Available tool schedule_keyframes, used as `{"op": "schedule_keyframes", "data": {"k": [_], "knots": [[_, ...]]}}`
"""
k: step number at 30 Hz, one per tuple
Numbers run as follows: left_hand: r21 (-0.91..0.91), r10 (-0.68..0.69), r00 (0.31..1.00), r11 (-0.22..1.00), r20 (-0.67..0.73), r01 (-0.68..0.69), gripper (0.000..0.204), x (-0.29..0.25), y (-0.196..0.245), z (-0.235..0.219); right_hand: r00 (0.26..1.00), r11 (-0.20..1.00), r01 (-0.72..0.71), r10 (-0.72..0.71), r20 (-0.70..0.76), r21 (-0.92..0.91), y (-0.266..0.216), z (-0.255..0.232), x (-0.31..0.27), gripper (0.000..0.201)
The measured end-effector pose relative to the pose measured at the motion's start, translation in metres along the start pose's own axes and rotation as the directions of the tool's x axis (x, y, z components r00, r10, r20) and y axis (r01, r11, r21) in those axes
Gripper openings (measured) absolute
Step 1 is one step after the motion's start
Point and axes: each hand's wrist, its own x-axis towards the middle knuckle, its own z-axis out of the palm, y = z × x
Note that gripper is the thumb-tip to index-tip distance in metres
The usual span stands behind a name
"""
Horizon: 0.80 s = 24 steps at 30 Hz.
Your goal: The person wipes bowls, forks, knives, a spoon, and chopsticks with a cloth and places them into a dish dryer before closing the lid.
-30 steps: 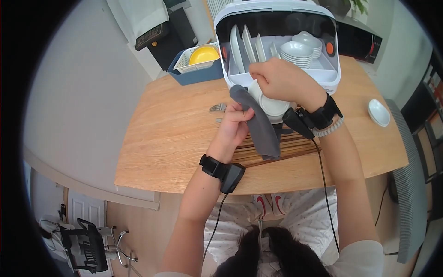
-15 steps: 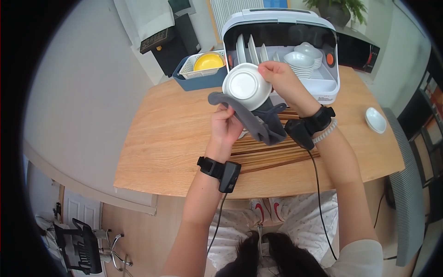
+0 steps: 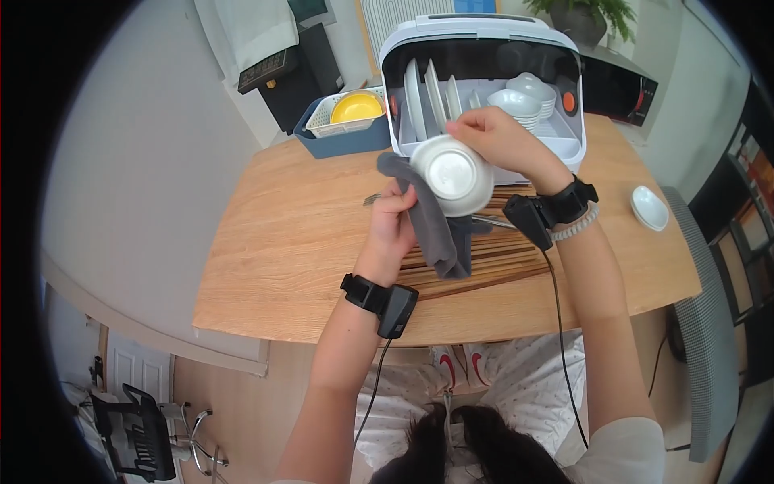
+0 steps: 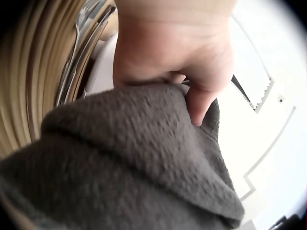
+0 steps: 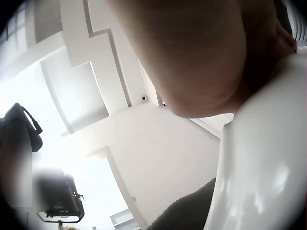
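Observation:
My right hand (image 3: 509, 145) pinches the upper rim of a white bowl (image 3: 453, 173), its underside tilted toward the head camera. A folded grey cloth (image 3: 435, 230) hangs in my left hand (image 3: 393, 222), with the thumb over its face. The cloth overlaps the bowl's left edge in the head view. Close up in the left wrist view, the cloth (image 4: 129, 148) drapes below my left hand (image 4: 175, 52) and covers its fingertips. The bowl's glossy wall (image 5: 264, 158) fills the right side of the right wrist view.
Behind my hands stands an open white dish cabinet (image 3: 572, 157) with upright plates (image 3: 414, 101) and stacked bowls (image 3: 516, 105). Left of it, a blue bin (image 3: 343, 145) bears a white basket and a yellow bowl (image 3: 357, 106). Chopsticks (image 3: 492, 270) lie below; a small white dish (image 3: 650, 208) sits right.
The bowl came up from low by the cloth, its underside turning into view, then dropped slightly to the right. My left hand keeps the cloth against its left side.

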Motion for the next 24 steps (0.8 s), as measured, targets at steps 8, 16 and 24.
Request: {"op": "schedule_keyframes", "data": {"k": [8, 16, 24], "knots": [[-0.077, 0.160, 0.981, 0.983, -0.108, -0.169, 0.032, 0.001, 0.002, -0.003, 0.995, 0.760, -0.043, 0.091, -0.040, 0.649, 0.006, 0.026, 0.007, 0.023], [0.084, 0.021, 0.995, 0.996, -0.099, -0.013, 0.025, 0.001, -0.003, -0.002, 0.941, 0.977, 0.201, -0.211, 0.266, 0.065, -0.004, 0.001, -0.008, 0.024], [-0.014, 0.163, 0.941, 0.984, -0.297, -0.175, 0.021, 0.000, 0.008, 0.007, 0.999, 0.926, 0.014, 0.003, -0.045, 0.376, -0.012, 0.019, -0.005, 0.027]]}}
